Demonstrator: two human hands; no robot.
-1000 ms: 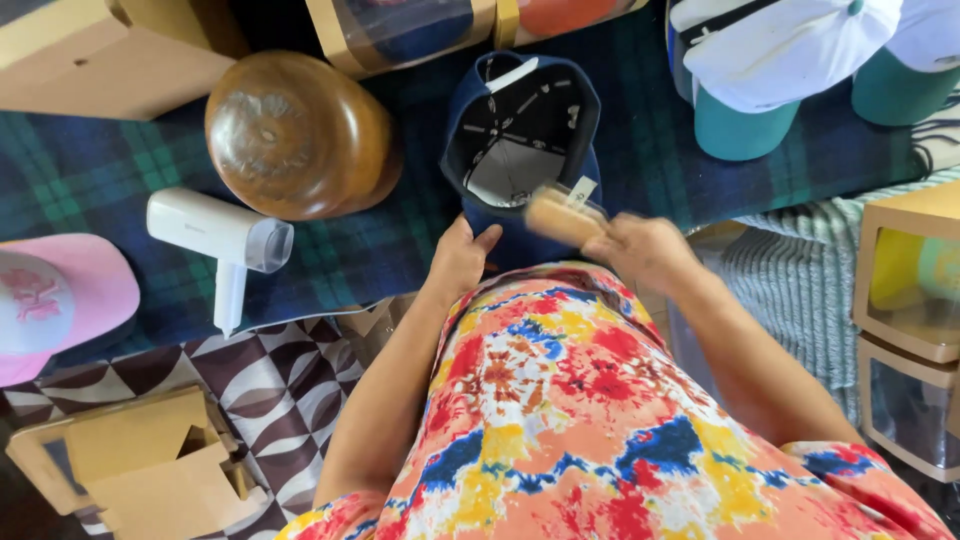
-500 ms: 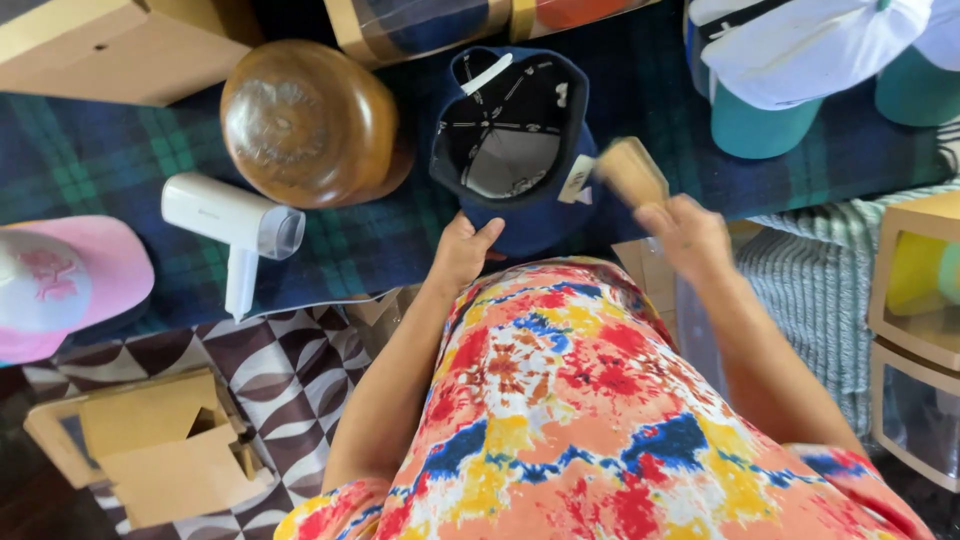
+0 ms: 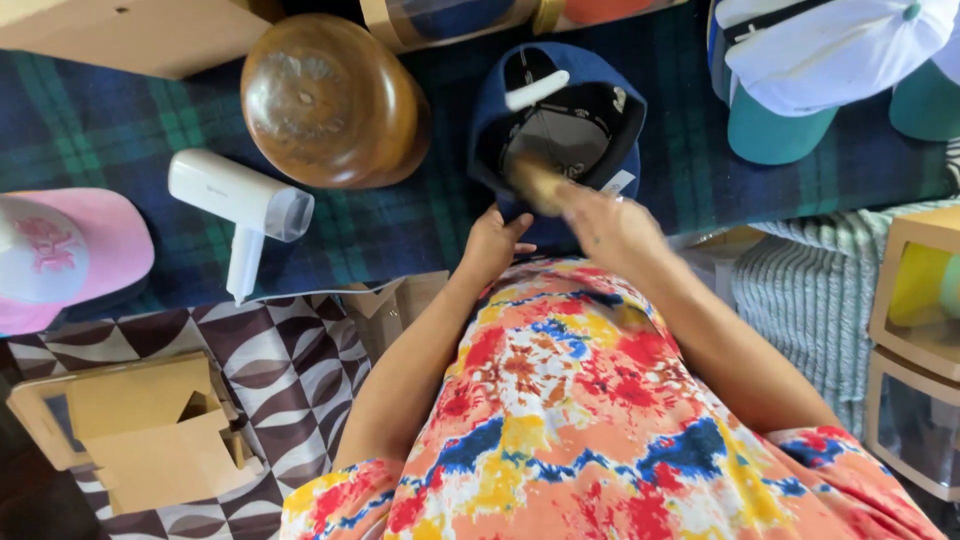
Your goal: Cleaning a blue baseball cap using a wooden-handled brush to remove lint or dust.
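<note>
A navy baseball cap [image 3: 590,85] lies upside down on the plaid cloth [image 3: 400,225], its dark lining and white strap showing. My left hand [image 3: 492,245] holds the cap's near edge by the brim. My right hand [image 3: 612,228] grips a wooden-handled brush [image 3: 535,180], blurred by motion, with its head inside the cap's opening.
A round wooden hat block [image 3: 325,100] sits left of the cap, a white hair dryer [image 3: 235,205] beside it, a pink cap [image 3: 60,255] at far left. White and teal caps [image 3: 820,60] lie at upper right. Cardboard boxes [image 3: 150,430] stand below left and at right [image 3: 920,330].
My right hand swung the brush from the cap's right side back left into the cap's interior. My left hand stayed on the cap's near edge.
</note>
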